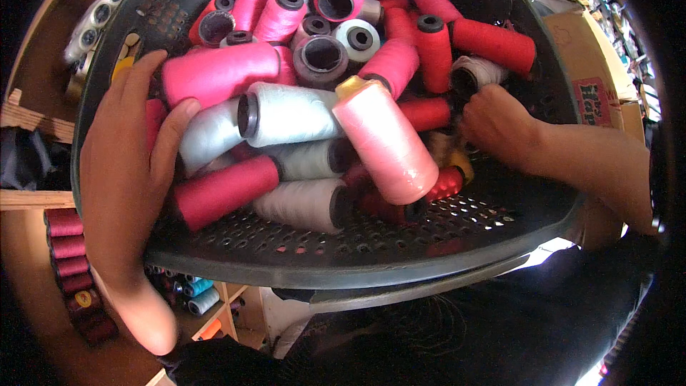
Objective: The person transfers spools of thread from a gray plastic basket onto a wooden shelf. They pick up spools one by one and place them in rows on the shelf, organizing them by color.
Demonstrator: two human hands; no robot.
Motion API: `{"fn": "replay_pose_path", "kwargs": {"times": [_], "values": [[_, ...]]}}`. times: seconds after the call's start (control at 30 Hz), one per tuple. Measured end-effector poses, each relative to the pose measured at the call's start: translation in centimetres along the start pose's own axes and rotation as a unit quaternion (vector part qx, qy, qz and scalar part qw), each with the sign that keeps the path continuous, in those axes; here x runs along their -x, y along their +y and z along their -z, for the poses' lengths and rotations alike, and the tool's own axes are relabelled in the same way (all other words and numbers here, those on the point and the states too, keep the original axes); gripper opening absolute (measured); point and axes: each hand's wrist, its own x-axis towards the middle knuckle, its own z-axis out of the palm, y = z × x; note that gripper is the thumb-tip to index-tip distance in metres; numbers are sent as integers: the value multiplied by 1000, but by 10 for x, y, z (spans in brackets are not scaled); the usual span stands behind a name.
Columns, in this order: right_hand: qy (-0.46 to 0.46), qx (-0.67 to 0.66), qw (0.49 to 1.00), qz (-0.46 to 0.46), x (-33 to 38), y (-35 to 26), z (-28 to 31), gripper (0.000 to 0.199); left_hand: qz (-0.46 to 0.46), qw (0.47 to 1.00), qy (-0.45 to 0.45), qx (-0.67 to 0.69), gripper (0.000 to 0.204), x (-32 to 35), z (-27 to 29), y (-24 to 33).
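Observation:
A large black perforated plastic basket (343,271) is heaped with cones of thread in pink, red, pale blue, grey and white. At its left side my left hand (132,129) has its fingers and thumb on either side of the near-left end of a bright pink thread cone (221,71). My right hand (496,125) is inside the basket on the right, fingers curled in and fingertips hidden. Just above it lies a whitish cone (486,71). A salmon-pink cone (386,143) rests on top of the pile, beside a pale blue cone (293,114).
Wooden shelving (36,200) stands on the left, with crimson cones (68,254) stacked below and clear-wrapped white spools (93,25) above. Blue cones (200,293) show on a shelf under the basket. A cardboard box (582,57) stands beyond the right rim.

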Motion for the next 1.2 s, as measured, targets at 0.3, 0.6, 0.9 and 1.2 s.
{"fn": "replay_pose_path", "kwargs": {"times": [0.3,0.6,0.9,1.2], "values": [[147,-27,988,-38,29,29,15,19,-286,945,1,157,27,-14,10,28],[223,-312,923,-43,60,73,65,29,-291,870,-282,281,39,-21,-22,100],[159,-394,899,-103,90,77,112,26,-398,869,-274,106,35,-44,-64,125],[433,-283,856,-5,108,92,113,22,-286,869,-238,327,37,-50,-15,100]]}}
